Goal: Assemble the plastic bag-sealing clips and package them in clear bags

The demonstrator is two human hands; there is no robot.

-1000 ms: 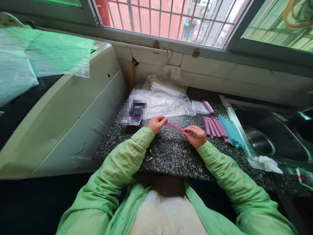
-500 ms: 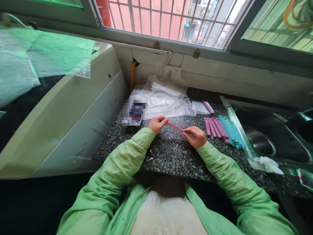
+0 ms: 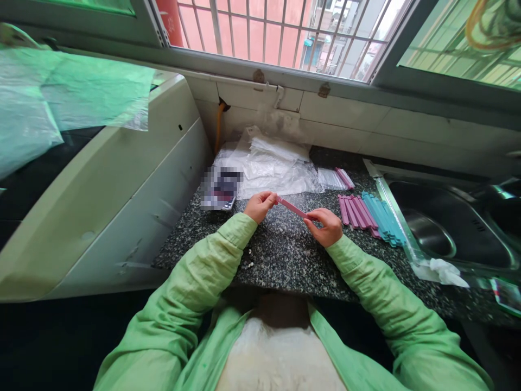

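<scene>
A slim pink bag clip (image 3: 291, 207) is stretched between my hands above the speckled counter, its left end a little higher in view. My left hand (image 3: 261, 206) pinches that left end between thumb and fingertips. At the other end, my right hand (image 3: 325, 226) grips the clip with thumb and forefinger. To the right, several more pink clips (image 3: 357, 212) lie side by side, with a row of teal clips (image 3: 382, 218) against them. Behind these sits a small clear packet (image 3: 330, 179) with pink strips along its right side.
Clear plastic bags (image 3: 277, 165) are heaped at the back, beside a partly blurred phone-like device (image 3: 228, 190). On the right is a steel sink (image 3: 431, 233) with a crumpled white tissue (image 3: 445, 271) near its front. A large pale appliance (image 3: 163, 157) borders the left.
Both hands keep the pink clip in nearly the same place. The whole view has shifted very slightly; nothing was let go.
</scene>
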